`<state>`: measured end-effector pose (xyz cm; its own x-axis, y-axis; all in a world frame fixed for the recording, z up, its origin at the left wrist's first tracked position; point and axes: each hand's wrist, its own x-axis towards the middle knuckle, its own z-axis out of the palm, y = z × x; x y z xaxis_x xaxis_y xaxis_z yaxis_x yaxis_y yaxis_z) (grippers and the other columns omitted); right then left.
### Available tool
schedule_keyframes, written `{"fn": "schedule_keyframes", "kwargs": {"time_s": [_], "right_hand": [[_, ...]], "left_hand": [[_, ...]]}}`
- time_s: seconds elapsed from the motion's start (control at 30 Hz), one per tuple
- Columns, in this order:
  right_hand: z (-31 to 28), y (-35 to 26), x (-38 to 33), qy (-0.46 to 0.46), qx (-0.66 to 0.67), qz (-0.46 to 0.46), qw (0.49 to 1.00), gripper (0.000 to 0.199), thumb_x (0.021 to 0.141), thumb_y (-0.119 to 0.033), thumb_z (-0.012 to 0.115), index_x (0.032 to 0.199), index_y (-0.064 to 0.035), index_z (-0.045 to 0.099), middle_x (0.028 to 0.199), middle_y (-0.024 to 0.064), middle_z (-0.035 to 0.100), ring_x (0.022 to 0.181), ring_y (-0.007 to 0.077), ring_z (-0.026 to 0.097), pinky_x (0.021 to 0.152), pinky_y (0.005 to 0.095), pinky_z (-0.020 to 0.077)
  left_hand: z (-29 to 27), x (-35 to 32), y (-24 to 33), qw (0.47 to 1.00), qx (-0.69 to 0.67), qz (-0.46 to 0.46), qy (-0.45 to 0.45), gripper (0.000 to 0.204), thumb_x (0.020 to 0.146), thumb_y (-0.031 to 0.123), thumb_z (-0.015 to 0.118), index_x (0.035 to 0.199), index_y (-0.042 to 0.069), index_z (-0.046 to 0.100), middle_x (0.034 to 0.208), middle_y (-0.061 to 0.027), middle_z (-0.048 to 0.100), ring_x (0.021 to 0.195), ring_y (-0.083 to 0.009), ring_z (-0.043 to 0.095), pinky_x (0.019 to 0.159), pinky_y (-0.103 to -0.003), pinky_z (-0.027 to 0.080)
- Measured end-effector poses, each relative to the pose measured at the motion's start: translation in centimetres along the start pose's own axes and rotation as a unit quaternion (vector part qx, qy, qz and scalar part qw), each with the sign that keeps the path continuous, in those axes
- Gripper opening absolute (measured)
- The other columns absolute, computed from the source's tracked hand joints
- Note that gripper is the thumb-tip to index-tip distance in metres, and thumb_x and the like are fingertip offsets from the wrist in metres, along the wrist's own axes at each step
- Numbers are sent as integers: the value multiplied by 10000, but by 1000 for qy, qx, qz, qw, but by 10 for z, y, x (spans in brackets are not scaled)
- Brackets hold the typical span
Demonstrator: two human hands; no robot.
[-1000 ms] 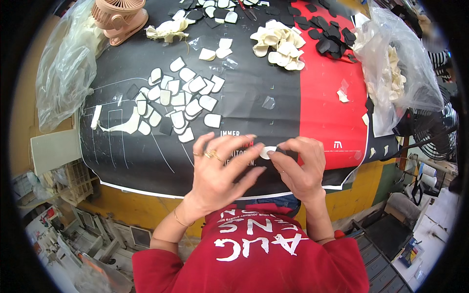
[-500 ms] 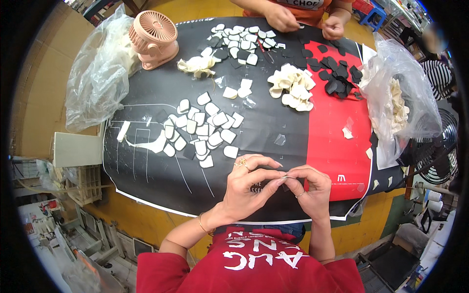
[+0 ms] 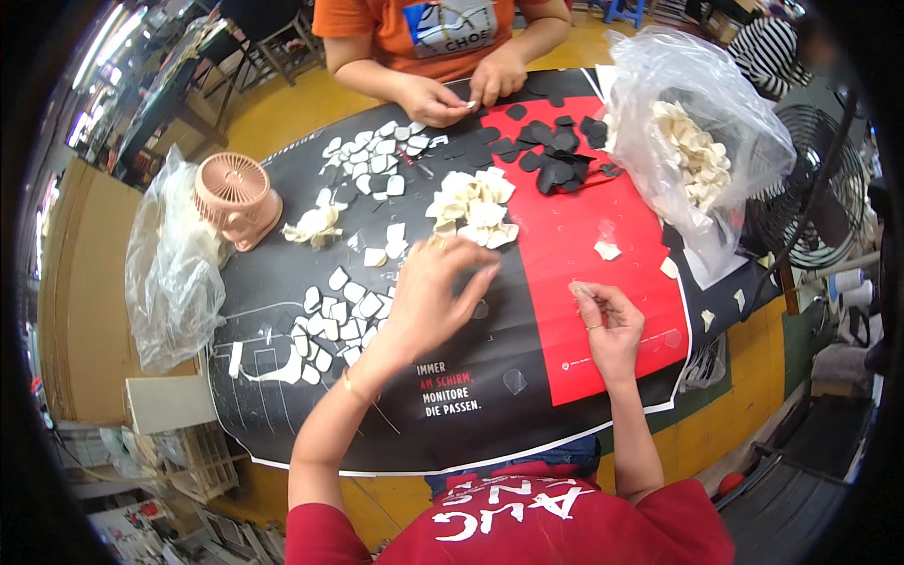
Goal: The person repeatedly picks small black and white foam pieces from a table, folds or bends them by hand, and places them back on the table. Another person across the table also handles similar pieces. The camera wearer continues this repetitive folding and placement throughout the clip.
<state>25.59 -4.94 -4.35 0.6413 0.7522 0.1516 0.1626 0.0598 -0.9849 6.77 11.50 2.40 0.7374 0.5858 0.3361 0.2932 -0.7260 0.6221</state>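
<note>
Left hand (image 3: pixel 435 299) is mid-frame, fingers spread loose and holding nothing, reaching up toward the heap of cream pieces (image 3: pixel 474 207) at upper centre of the black-and-red table cover (image 3: pixel 527 395). Right hand (image 3: pixel 607 325) sits right of centre over the red panel, thumb and forefinger pinched on something small and pale at the tips; too small to tell what.

Flat-laid cream pieces (image 3: pixel 334 320) are in rows left of the left hand; loose black pieces (image 3: pixel 556 151) sit upper right beside the clear bag of cream pieces (image 3: pixel 692 155). Pink desk fan (image 3: pixel 235 200) is at upper left, another person's hands (image 3: pixel 452 94) at top centre.

Handling guess: pieces look thin, very light, soft and bendy, not fragile. Best taken one at a time by an edge with a fingertip pinch; they will likely cling or stack in the heap.
</note>
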Motion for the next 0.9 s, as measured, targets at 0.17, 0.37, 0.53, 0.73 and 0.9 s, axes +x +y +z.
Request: {"fn": "schedule_keyframes", "kwargs": {"time_s": [0.17,0.37,0.53,0.73,0.9], "right_hand": [[-2,3,1,-4,-48,-29,998,143,905,-72,719,1019,13,735,821,71,705,664,77,594,611,234,485],[-6,0,4,-12,-27,-20,999,133,924,-59,693,1024,23,724,840,49,710,715,71,623,661,223,502],[-5,-4,4,-2,-27,-24,999,126,920,-85,705,995,14,726,813,47,702,687,67,612,622,225,493],[-5,-6,5,-12,-28,-35,999,132,922,-108,708,968,15,720,801,49,692,668,70,602,599,229,482],[-5,-3,5,3,-49,-33,998,155,912,-136,723,952,11,697,847,74,697,704,111,642,623,250,510]], "left_hand": [[61,86,-16,986,148,77,12,698,828,248,770,1409,35,447,1308,-246,541,1152,-398,571,980,-452,454],[110,149,-31,982,118,77,-122,684,870,136,687,1467,56,363,1349,-264,511,1185,-447,542,991,-466,462],[105,162,-53,994,26,98,-37,460,883,50,627,1336,61,546,1097,-258,664,1012,-413,650,882,-425,513],[86,180,-61,945,-276,-166,54,283,1008,152,565,1224,-27,600,1016,-82,687,850,-129,665,680,-320,575],[55,163,-44,809,-528,-257,10,267,1061,278,482,1139,48,594,1048,-35,655,901,-141,621,709,-321,549]]}}
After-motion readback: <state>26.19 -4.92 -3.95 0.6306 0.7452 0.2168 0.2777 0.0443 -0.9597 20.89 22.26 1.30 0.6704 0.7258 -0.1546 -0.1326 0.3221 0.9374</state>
